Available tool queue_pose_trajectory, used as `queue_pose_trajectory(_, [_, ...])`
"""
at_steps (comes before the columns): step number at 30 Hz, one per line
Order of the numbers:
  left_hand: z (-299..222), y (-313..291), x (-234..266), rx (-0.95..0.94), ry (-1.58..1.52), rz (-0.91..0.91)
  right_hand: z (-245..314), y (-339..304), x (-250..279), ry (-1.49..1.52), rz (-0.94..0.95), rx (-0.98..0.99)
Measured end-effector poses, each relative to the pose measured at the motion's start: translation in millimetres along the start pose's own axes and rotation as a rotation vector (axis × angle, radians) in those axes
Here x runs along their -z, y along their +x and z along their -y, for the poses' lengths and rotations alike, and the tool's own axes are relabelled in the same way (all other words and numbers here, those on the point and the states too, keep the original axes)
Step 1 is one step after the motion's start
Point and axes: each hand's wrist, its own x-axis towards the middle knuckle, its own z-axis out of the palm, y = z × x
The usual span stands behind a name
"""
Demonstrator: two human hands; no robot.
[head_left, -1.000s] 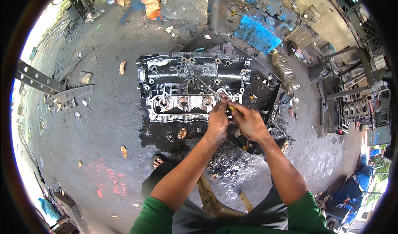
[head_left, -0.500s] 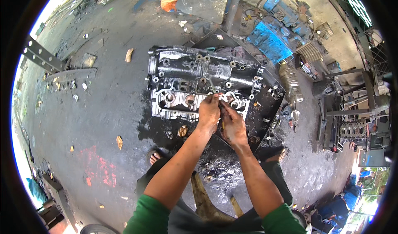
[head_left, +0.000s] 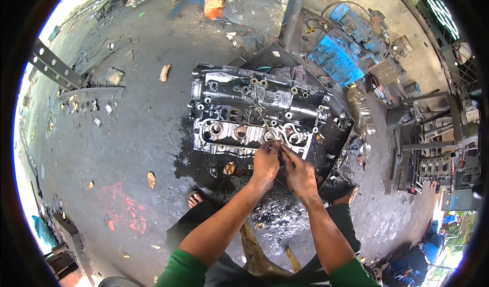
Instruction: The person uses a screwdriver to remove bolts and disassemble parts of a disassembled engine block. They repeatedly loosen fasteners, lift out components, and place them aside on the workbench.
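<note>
A thin metal rod [head_left: 263,115] slants across an oily black-and-silver engine casting [head_left: 224,91]. Its far end lies over the upper black section, where I cannot tell whether it touches. My left hand [head_left: 266,164] is closed around the near end, fingers pinched together just below the casting's front edge. Right beside it, my right hand [head_left: 300,174] is closed too, its fingertips meeting the left hand's at the rod. Both hands cover whatever part of the rod lies inside them. Round ports line the casting's bright near face.
Under the casting is a dark metal tray [head_left: 336,129] with an oily corner. A dry leaf [head_left: 229,168] lies near its front. Blue machinery [head_left: 336,58] and a silver canister [head_left: 360,109] stand to the right. Another engine block [head_left: 434,166] sits farther right.
Both hands have drawn back toward me, off the casting's near face, and more of the rod shows. The whole view has shifted slightly.
</note>
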Motion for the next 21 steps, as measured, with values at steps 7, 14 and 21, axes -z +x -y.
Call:
queue_pose_trajectory(7, [-5.4, 14.0, 14.9, -0.122, -0.126, -0.031, -22.3, -5.6, -30.3, 0.141, -0.190, 0.233])
queue_pose_trajectory(14, [-13.4, 6.3, 29.1, -0.142, -0.273, 0.042, 5.5, 2.7, -24.4, 1.179, 0.232, -0.290])
queue_pose_trajectory(21, [23.3, -20.8, 6.2, 0.134, -0.002, 0.375, -55.0, -35.5, 14.1, 0.629, 0.107, -0.346])
